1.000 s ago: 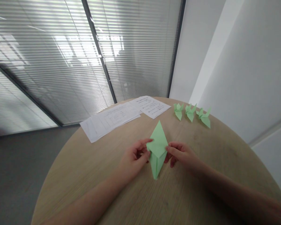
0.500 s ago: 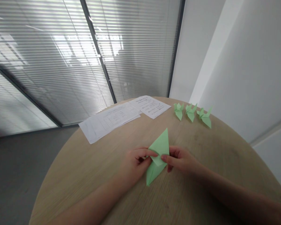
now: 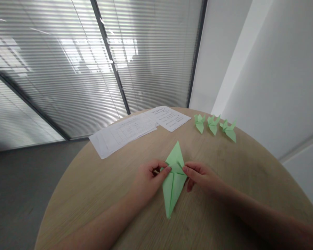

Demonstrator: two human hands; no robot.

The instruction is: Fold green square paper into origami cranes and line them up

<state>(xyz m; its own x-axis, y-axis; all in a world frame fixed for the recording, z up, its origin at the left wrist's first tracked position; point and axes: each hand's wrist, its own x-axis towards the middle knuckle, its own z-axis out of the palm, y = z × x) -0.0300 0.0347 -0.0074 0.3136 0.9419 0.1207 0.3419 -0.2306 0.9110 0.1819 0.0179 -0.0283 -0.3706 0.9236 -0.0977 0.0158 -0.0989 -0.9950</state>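
I have the left hand [image 3: 153, 175] and right hand [image 3: 199, 173] pinching a pale-green folded-paper diamond [image 3: 176, 182] over the round wooden table [image 3: 224, 156]; its downward flap has just lifted, so this fold seems mid-opening.

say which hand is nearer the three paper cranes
Right. The right hand, at the right edge of the folded green paper, lies below and left of the cranes in view; the left hand, at the paper's left edge, is farther left.

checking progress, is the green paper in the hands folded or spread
Folded: the green paper forms a narrow diamond, with a seam down its lower half and layered edges across the middle.
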